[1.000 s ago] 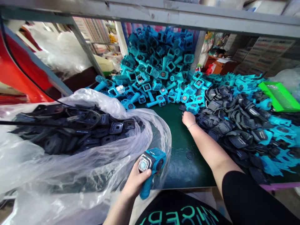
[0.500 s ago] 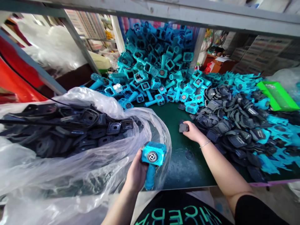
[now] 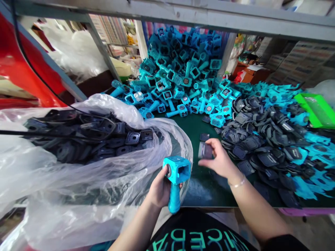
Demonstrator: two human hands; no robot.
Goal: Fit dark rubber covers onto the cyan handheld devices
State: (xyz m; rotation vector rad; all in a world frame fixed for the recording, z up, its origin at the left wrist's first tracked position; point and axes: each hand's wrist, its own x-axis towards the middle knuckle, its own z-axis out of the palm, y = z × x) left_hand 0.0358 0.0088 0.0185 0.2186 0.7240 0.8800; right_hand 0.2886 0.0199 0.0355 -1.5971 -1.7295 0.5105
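Observation:
My left hand [image 3: 159, 190] is closed round the handle of a blue plastic tool body [image 3: 177, 176] with a boxy head, held upright near the table's front edge. Just to its right, my right hand [image 3: 220, 161] pinches a small dark grey square plate [image 3: 205, 150] above the green table [image 3: 206, 188]. The plate sits a little above and right of the blue head, not touching it.
A clear plastic bag [image 3: 78, 167] full of black square parts fills the left. A tall heap of blue tool bodies [image 3: 180, 69] stands at the back. Dark grey plates [image 3: 261, 139] mixed with blue pieces cover the right; a green tray [image 3: 316, 109] lies far right. A metal shelf rail [image 3: 209, 14] runs overhead.
My right hand picked a dark plate from the pile and drew it back toward the blue body. My left hand turned the blue body so its head faces another way.

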